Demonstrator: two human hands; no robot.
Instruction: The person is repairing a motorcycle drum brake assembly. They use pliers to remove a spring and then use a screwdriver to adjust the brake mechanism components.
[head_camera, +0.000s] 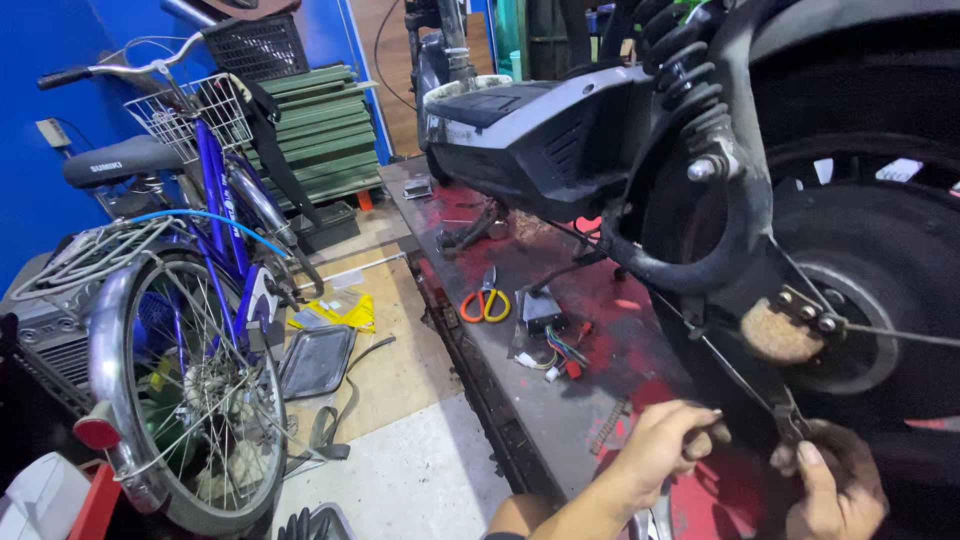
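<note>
Workshop, scooter raised on red counter (560, 300). Left hand (665, 445) closed on a tool handle; right hand (835, 485) pinches thin cable (745, 380) below rear wheel (880, 290). Risk: cable slips, jabs fingers.

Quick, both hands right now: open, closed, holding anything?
Left hand: closed around a dark tool handle.
Right hand: fingers pinched closed on the thin metal cable end below the scooter's rear wheel.
</note>
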